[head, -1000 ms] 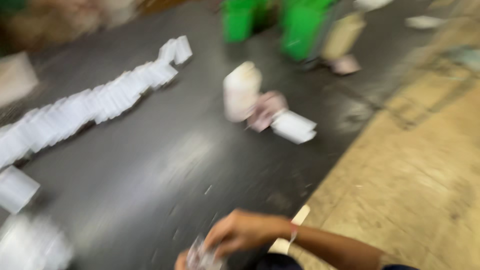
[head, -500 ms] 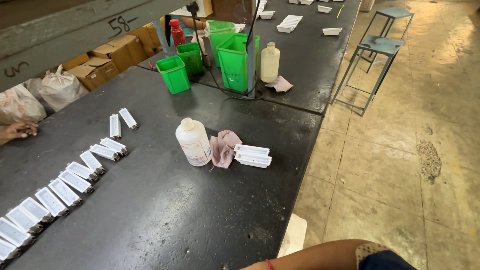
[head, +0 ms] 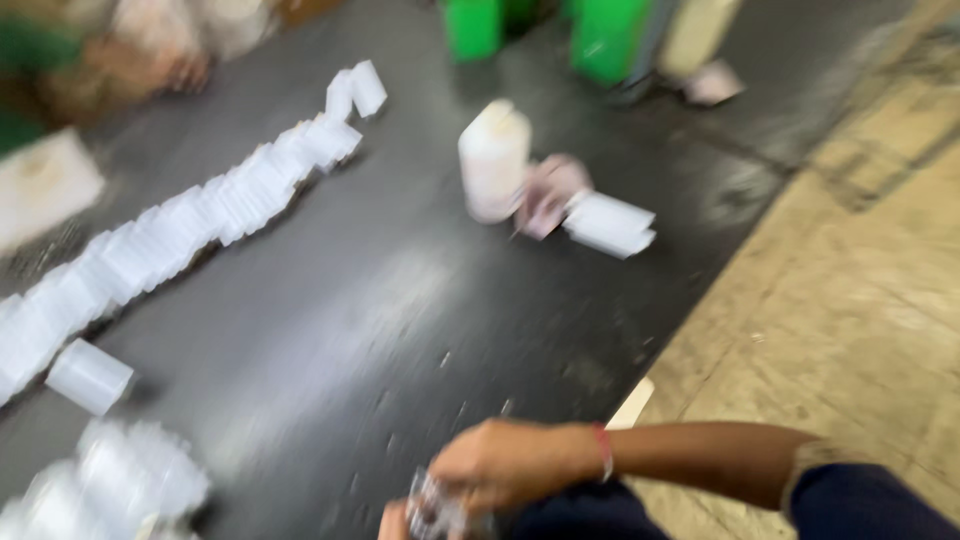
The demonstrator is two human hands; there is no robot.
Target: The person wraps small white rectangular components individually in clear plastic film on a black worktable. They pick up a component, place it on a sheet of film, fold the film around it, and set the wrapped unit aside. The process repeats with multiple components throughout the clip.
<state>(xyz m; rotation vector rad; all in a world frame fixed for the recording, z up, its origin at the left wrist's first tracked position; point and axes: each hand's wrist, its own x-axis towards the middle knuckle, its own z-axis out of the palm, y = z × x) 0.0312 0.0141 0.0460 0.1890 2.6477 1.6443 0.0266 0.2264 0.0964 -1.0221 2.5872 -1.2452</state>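
At bottom edge, right hand (head: 515, 465) is curled over a small clear crinkly packet (head: 435, 512), gripping it w/ left hand (head: 395, 522), barely in view, fingers closed on it from below. Looks like handling/opening step; next move prob. needs a firm two-hand pinch. Beyond, dark bench (head: 400, 320) carries a row of white boxes (head: 180, 230) at left; farther, white bottle (head: 493, 160), pink rag (head: 548, 192), green bins (head: 610, 35). All blurred.

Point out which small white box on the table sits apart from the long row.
The lone white box near the table's left edge, lying off the long row of white boxes, nearer the camera.
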